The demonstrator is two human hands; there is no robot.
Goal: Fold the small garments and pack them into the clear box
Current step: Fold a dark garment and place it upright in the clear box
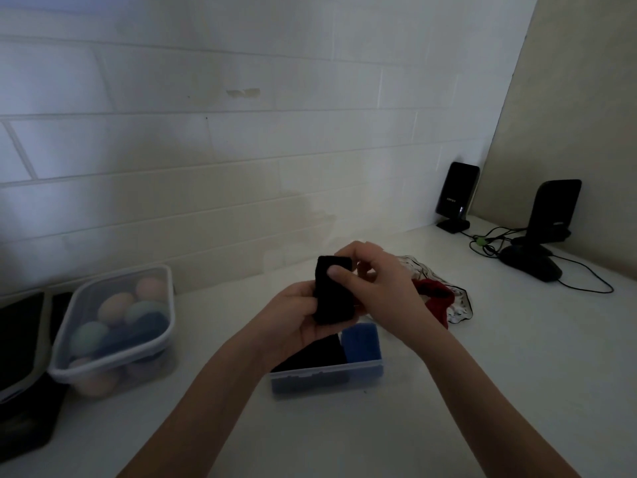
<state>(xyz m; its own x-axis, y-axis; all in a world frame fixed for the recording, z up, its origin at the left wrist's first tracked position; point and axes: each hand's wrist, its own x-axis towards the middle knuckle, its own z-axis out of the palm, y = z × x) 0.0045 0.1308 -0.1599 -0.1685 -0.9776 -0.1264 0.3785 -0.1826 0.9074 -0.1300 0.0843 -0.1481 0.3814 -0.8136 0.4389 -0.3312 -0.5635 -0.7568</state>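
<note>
Your worktop (499,357) is a pale, plain surface running back to a tiled wall. Right in front of you on it stands the clear box (327,376), with a dark folded piece and a blue one inside. Just beyond, to your right, lies a heap of garments (437,298), red and white with dark trim. At your left sits a lidded container (117,326) of pastel balls, beside a dark flat object (20,357). Far right stand two black speakers (456,196) with trailing cables (586,281).
</note>
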